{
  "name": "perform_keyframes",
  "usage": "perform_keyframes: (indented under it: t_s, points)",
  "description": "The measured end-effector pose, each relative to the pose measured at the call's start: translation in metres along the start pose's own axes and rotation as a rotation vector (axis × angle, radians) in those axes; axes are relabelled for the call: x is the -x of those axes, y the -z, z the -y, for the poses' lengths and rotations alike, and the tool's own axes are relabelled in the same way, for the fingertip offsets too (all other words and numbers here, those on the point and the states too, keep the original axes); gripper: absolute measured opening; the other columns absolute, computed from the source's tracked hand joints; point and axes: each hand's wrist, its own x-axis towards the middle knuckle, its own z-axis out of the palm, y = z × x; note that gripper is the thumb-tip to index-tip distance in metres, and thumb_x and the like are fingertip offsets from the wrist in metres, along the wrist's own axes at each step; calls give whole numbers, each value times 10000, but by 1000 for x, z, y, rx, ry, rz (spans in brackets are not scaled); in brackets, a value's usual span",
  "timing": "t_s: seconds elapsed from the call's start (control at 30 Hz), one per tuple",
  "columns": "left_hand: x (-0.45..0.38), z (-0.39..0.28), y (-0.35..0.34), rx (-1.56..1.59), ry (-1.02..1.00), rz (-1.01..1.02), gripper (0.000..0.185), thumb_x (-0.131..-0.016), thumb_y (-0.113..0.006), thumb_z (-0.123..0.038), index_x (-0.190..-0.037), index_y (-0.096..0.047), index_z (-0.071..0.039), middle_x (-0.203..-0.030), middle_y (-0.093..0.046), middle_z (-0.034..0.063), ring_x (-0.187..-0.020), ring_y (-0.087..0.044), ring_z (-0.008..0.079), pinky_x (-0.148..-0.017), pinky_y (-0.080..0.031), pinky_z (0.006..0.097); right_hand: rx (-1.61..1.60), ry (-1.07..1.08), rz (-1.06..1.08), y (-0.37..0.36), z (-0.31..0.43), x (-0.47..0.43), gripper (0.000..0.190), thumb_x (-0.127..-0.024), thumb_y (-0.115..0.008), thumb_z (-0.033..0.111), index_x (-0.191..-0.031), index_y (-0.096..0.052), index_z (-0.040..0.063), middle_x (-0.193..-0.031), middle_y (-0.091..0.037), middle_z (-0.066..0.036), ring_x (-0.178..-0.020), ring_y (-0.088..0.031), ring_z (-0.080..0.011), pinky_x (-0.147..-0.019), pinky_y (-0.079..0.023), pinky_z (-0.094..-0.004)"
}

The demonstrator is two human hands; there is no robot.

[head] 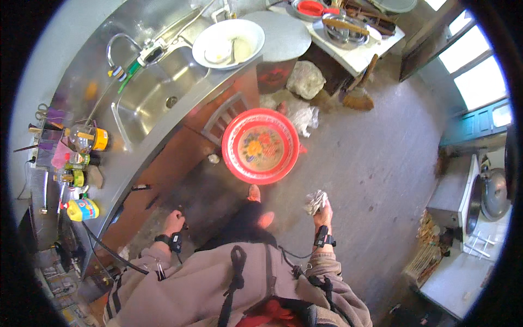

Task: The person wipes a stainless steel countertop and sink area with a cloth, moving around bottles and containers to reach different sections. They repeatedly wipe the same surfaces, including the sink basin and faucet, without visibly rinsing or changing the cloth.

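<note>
My right hand [325, 213] grips a crumpled grey-and-white striped cloth [316, 202] above the concrete floor. Lower left, my left hand [175, 222] hangs beside the counter's cabinet front [153, 180] with its fingers curled; I see nothing held in it. A small dark bit shows by its thumb, too small to name. Ahead of my feet is a red-rimmed washbasin [260, 146] with a flower pattern on its bottom. What it rests on is mostly hidden. It seems to hold some cloudy water.
To the left runs a steel counter with a sink [163, 90], a faucet [118, 53], a white enamel basin [229, 43] and several bottles [83, 209]. Plastic bags [306, 79] and a broom [359, 100] lie beyond the washbasin. A lidded wok [494, 194] stands at right.
</note>
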Motion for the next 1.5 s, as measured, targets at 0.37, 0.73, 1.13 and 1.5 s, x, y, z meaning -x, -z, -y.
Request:
perform_keyframes:
  t_s: [0.37, 0.73, 1.13, 1.5]
  points:
    - [-79, -122, -41, 205, -122, -31, 187, -754, -606, -210, -873, -619, -66, -844, -649, 169, -844, -620, 369, -725, -487, 436, 95, 38, 158, 1, 88, -65, 271, -944, -439, 131, -1161, -586, 64, -1039, -644, -48, -962, -613, -161, -833, -493, -314]
    - [-85, -133, -69, 227, 30, -71, 207, -744, -607, -220, -864, -611, -52, -845, -638, 173, -813, -605, 364, -731, -476, 418, 232, -13, 190, 11, 82, -175, 280, -962, -446, 194, -1163, -589, 60, -1035, -641, -61, -928, -608, -204, -824, -501, -333]
    - [61, -181, -216, 527, 391, -164, 165, -739, -624, -180, -799, -623, -26, -754, -619, 159, -727, -597, 333, -681, -481, 394, 1063, 374, 562, -33, 174, -371, 408, -863, -526, 158, -1258, -510, 58, -1139, -594, -159, -1026, -581, -309, -852, -484, -365]
    - [135, -224, -285, 803, 495, -145, 152, -829, -570, -178, -823, -598, -29, -725, -616, 117, -677, -592, 252, -653, -467, 387, 1680, 598, 972, -77, 195, -360, 746, -650, -668, 152, -1341, -406, 47, -1267, -513, -200, -1144, -504, -377, -949, -430, -422]
